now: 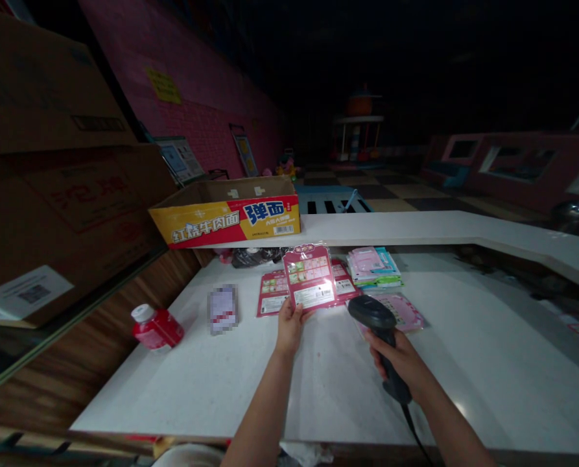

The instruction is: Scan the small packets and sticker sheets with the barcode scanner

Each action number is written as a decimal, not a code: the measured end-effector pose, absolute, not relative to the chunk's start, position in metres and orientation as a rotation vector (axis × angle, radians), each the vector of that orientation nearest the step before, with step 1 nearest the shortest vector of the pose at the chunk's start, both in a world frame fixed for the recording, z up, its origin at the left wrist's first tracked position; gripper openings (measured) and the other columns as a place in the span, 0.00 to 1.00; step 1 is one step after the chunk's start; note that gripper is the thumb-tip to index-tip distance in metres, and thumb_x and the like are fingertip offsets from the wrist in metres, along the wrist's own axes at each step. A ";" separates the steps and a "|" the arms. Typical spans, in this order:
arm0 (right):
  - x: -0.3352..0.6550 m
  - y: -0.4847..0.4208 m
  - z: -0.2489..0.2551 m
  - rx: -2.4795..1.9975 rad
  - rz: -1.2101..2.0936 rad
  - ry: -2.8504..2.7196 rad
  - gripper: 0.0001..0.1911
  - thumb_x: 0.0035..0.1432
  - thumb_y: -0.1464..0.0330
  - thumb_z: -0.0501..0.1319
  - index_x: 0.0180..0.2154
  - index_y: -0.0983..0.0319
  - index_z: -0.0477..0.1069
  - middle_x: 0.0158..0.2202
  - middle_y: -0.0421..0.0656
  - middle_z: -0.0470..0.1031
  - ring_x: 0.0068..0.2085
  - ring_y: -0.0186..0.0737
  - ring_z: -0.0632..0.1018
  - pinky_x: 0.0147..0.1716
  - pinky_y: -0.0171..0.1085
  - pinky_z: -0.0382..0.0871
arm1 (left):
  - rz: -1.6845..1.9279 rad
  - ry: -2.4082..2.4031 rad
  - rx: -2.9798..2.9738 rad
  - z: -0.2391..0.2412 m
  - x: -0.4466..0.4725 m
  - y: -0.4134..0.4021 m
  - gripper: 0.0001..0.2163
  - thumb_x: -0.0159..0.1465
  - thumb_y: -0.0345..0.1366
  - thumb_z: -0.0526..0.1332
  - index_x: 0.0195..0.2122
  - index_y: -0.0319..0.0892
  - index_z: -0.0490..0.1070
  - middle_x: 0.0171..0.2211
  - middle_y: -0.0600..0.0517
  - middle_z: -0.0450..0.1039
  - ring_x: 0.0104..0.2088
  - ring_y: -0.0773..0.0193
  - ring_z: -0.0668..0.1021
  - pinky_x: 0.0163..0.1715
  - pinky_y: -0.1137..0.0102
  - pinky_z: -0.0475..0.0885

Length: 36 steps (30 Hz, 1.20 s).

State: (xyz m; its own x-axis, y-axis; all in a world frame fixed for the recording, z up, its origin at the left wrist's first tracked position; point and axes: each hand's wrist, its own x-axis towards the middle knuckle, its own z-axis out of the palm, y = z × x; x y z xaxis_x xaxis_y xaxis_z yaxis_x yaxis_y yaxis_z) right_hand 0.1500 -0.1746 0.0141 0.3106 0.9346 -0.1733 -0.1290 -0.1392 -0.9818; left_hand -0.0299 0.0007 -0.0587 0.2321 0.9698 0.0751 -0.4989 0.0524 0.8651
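Note:
Pinched in my left hand (292, 324) is the lower edge of a flat pink packet (310, 272) in clear plastic, with small pictures and a barcode label on its face. My right hand (400, 360) wraps round the handle of a black barcode scanner (374, 314), whose cable hangs down toward me. The scanner's head points at the packet, a little apart from it. Similar pink packets lie behind it, one on the left (271, 295) and one on the right (343, 284). Another pink packet (406, 311) lies on the counter, partly hidden by the scanner.
A stack of colourful packets (375, 267) lies under the raised white shelf (391, 228). On the shelf stands an open noodle carton (231, 217). A red bottle (157, 329) and a blurred card (223, 309) are on the white counter (211, 389). Large cardboard boxes (65, 194) rise at left.

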 end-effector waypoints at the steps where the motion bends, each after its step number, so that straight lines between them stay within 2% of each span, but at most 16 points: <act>1: 0.150 -0.175 0.015 -1.379 1.128 -0.800 0.24 0.45 0.47 0.68 0.25 0.60 0.65 0.15 0.35 0.66 0.13 0.30 0.65 0.12 0.31 0.59 | 1.243 0.641 0.935 -0.059 -0.030 0.001 0.24 0.53 0.45 0.72 0.47 0.41 0.69 0.49 0.46 0.76 0.47 0.57 0.79 0.44 0.62 0.78; 6: 0.148 -0.178 0.013 -1.324 1.140 -0.731 0.23 0.45 0.50 0.70 0.29 0.60 0.67 0.16 0.34 0.67 0.14 0.30 0.66 0.11 0.30 0.59 | 1.237 0.660 0.959 -0.059 -0.030 0.001 0.25 0.53 0.46 0.71 0.47 0.41 0.69 0.50 0.45 0.76 0.49 0.53 0.78 0.47 0.58 0.78; 11: 0.165 -0.176 0.003 -1.263 1.179 -0.643 0.23 0.47 0.52 0.71 0.35 0.61 0.70 0.18 0.35 0.69 0.14 0.30 0.67 0.12 0.29 0.59 | 1.231 0.673 0.975 -0.057 -0.031 0.000 0.26 0.52 0.47 0.72 0.47 0.41 0.68 0.51 0.44 0.75 0.50 0.52 0.78 0.47 0.58 0.77; 18: 0.207 -0.174 -0.027 -0.827 1.360 -0.457 0.22 0.47 0.53 0.71 0.35 0.61 0.71 0.18 0.34 0.63 0.15 0.26 0.60 0.13 0.27 0.55 | 1.226 0.668 0.983 -0.056 -0.029 -0.004 0.24 0.52 0.47 0.71 0.46 0.41 0.69 0.49 0.45 0.76 0.47 0.54 0.79 0.46 0.57 0.77; 22: 0.214 -0.177 -0.038 -0.704 1.366 -0.376 0.19 0.49 0.55 0.70 0.34 0.60 0.70 0.19 0.33 0.59 0.16 0.25 0.57 0.14 0.26 0.55 | 1.311 0.780 1.007 -0.059 -0.036 -0.005 0.27 0.51 0.48 0.71 0.47 0.42 0.67 0.45 0.46 0.76 0.42 0.57 0.80 0.40 0.61 0.78; 27: 0.213 -0.178 -0.038 -0.671 1.385 -0.335 0.18 0.49 0.55 0.70 0.34 0.60 0.70 0.20 0.33 0.59 0.17 0.25 0.56 0.14 0.26 0.56 | 1.562 0.989 1.040 -0.059 -0.064 0.004 0.24 0.53 0.50 0.68 0.46 0.44 0.66 0.42 0.48 0.76 0.38 0.59 0.80 0.34 0.66 0.77; 31: 0.213 -0.177 -0.036 -0.699 1.391 -0.360 0.18 0.49 0.55 0.70 0.34 0.60 0.70 0.20 0.34 0.59 0.17 0.27 0.57 0.14 0.28 0.56 | 1.673 1.252 1.062 -0.052 -0.088 0.023 0.17 0.57 0.43 0.65 0.45 0.43 0.67 0.38 0.49 0.75 0.37 0.60 0.79 0.37 0.65 0.76; 36: 0.214 -0.178 -0.036 -0.695 1.381 -0.327 0.18 0.49 0.55 0.70 0.35 0.60 0.71 0.21 0.35 0.60 0.17 0.29 0.57 0.13 0.30 0.57 | 1.503 1.657 1.226 -0.037 -0.100 0.035 0.08 0.58 0.32 0.61 0.39 0.39 0.71 0.31 0.47 0.73 0.37 0.53 0.79 0.40 0.60 0.73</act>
